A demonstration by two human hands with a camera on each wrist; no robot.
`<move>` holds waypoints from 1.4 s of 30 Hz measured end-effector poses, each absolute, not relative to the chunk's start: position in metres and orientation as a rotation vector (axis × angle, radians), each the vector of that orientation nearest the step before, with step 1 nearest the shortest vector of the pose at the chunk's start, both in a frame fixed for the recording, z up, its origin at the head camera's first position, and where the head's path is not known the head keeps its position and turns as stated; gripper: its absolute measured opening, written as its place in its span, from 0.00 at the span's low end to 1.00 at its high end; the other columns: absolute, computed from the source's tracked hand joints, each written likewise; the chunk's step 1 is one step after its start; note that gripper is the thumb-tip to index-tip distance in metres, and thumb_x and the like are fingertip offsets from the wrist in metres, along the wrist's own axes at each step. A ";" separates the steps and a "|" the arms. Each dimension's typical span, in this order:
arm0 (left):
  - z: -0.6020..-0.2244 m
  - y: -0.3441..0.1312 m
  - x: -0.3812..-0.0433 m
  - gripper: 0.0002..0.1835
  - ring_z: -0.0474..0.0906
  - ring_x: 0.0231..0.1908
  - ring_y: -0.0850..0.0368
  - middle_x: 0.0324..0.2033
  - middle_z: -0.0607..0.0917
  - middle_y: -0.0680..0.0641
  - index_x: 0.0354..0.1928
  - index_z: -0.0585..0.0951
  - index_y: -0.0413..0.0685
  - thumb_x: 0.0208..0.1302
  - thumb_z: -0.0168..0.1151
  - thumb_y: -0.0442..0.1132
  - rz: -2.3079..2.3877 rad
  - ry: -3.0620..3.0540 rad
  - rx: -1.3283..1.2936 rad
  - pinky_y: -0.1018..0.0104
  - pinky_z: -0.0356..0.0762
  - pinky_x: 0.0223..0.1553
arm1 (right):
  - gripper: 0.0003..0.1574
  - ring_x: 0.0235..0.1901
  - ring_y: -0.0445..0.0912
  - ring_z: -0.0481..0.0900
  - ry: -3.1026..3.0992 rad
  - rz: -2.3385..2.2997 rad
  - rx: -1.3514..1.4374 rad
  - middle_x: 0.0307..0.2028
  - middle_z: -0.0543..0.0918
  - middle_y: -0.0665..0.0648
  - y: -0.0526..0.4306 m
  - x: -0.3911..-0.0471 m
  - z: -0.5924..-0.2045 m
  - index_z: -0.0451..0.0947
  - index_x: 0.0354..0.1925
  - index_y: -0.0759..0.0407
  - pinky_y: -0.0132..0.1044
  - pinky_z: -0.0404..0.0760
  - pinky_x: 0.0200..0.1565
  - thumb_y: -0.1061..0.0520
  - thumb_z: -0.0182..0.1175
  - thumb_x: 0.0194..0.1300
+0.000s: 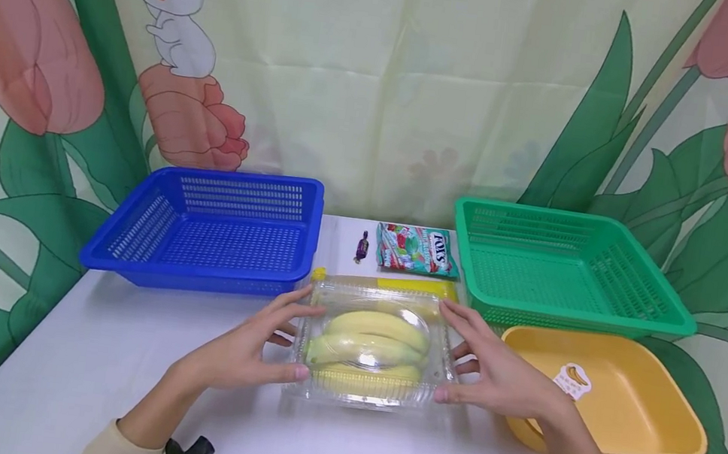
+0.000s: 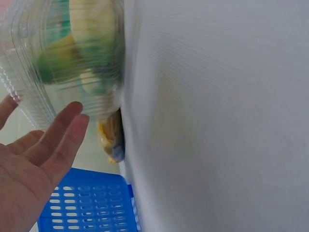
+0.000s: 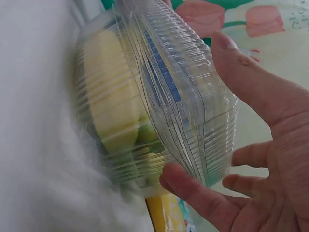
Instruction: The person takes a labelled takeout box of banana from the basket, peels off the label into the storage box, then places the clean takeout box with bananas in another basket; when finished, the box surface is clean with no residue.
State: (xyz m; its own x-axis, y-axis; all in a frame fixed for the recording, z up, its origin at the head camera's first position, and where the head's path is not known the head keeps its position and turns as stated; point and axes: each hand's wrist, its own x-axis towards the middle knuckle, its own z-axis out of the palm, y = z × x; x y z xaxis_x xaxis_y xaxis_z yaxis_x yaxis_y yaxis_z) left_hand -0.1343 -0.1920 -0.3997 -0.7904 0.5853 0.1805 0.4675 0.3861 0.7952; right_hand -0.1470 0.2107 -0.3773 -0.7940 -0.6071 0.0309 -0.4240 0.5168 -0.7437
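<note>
A clear plastic clamshell box (image 1: pixel 379 380) with several bananas (image 1: pixel 362 352) inside lies on the table in front of the person. My left hand (image 1: pixel 250 345) is at its left side, thumb by the front corner and forefinger by the back one. On the opposite side, my right hand (image 1: pixel 497 364) spans the box the same way, its fingers spread. In the left wrist view, the left fingers (image 2: pixel 63 140) are extended beside the ridged wall. The right wrist view has the lid and base rims slightly apart near the right thumb (image 3: pixel 241 67).
Behind the box lies a yellow packet (image 1: pixel 418 287), with a FOX'S candy bag (image 1: pixel 416 250) and a small purple wrapped candy (image 1: pixel 362 247) farther back. A blue basket (image 1: pixel 194 274) stands left, a green basket (image 1: pixel 571 313) right. A yellow basin (image 1: pixel 641 412) sits by the right forearm.
</note>
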 end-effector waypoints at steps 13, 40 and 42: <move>-0.388 -0.185 -0.125 0.40 0.80 0.53 0.56 0.82 0.47 0.53 0.75 0.67 0.67 0.62 0.75 0.50 1.411 2.521 0.932 0.60 0.84 0.52 | 0.69 0.50 0.43 0.80 2.526 -1.238 -0.845 0.80 0.46 0.53 0.215 -0.134 -0.370 0.46 0.83 0.51 0.36 0.85 0.50 0.48 0.79 0.57; -0.371 -0.195 -0.129 0.47 0.58 0.73 0.42 0.82 0.45 0.51 0.69 0.75 0.60 0.43 0.86 0.39 1.581 2.679 1.103 0.57 0.83 0.51 | 0.55 0.65 0.52 0.72 2.600 -1.334 -1.129 0.82 0.44 0.52 0.199 -0.142 -0.343 0.65 0.77 0.46 0.38 0.85 0.52 0.57 0.79 0.56; -0.368 -0.197 -0.129 0.46 0.56 0.74 0.42 0.82 0.46 0.52 0.68 0.75 0.60 0.44 0.85 0.39 1.594 2.693 1.087 0.57 0.83 0.52 | 0.55 0.67 0.53 0.70 2.593 -1.344 -1.141 0.82 0.44 0.52 0.195 -0.145 -0.341 0.65 0.77 0.46 0.38 0.85 0.52 0.57 0.79 0.56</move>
State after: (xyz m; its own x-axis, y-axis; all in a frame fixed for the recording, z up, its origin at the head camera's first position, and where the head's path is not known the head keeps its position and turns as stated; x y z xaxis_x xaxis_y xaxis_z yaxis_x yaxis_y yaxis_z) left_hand -0.1287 -0.1966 -0.3681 -0.7718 0.4476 0.4516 0.6112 0.3265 0.7210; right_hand -0.1450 0.1949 -0.3408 -0.7351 -0.6045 0.3069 -0.5993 0.3679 -0.7110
